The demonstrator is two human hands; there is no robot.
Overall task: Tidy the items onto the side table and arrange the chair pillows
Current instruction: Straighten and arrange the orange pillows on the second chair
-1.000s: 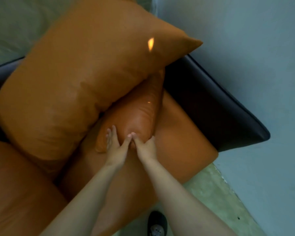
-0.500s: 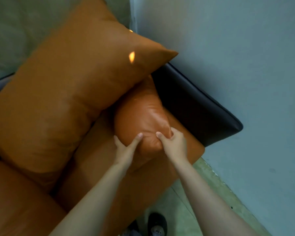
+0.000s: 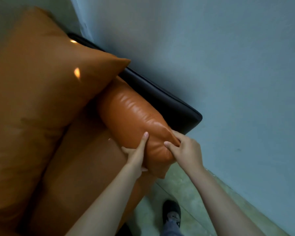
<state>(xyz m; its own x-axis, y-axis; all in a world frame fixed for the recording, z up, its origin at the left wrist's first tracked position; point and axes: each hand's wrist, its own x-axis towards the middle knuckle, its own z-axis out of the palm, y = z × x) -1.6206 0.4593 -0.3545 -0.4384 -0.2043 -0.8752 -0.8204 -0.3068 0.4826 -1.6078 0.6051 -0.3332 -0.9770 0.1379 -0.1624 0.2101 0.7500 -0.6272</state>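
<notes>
Small pillow point(image 3: 134, 120) on the chair, both my hands gripping its near end.
Head view: my left hand point(image 3: 136, 155) wraps the left side with the thumb on top, and my right hand point(image 3: 186, 150) pinches the near right corner. The pillow lies on the orange seat point(image 3: 85, 167) along the dark armrest point(image 3: 169, 103), its far end behind the big pillow point(image 3: 41, 99).

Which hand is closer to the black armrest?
Right. The right hand grips the small pillow beside the armrest; the left hand holds its far side.
</notes>
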